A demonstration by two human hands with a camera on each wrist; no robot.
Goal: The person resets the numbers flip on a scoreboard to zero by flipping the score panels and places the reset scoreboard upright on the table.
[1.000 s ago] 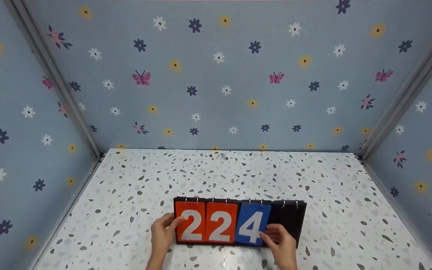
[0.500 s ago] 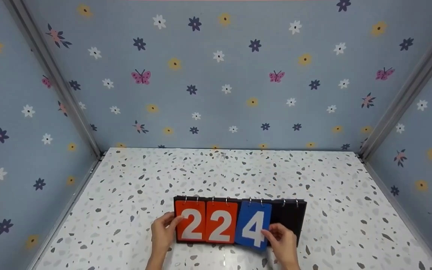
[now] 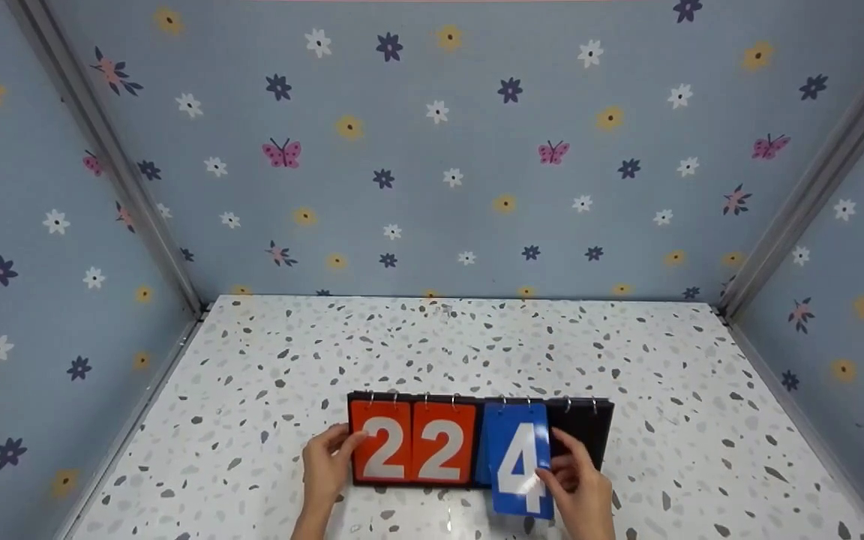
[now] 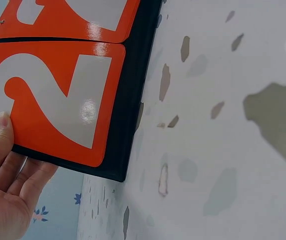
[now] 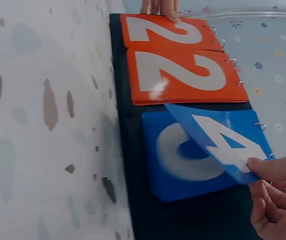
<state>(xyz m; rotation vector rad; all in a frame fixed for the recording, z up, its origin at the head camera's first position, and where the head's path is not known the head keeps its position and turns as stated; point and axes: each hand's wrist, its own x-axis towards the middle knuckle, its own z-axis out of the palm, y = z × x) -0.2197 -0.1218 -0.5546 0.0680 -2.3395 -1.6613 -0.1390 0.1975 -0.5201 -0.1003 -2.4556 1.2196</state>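
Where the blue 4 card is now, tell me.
Low in the head view, the blue 4 card is right of the red 2 cards, pinched in the right grip.

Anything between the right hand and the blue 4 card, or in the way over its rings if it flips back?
Nothing visible. The right hand pinches the blue 4 card, its free end lifted off the blue card beneath; nothing shows over the rings.

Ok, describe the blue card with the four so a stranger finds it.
On the speckled table is a black board. Right of its two orange cards, the right hand pinches the blue card. Tilted off the blue one beneath, it alone shows a white four.
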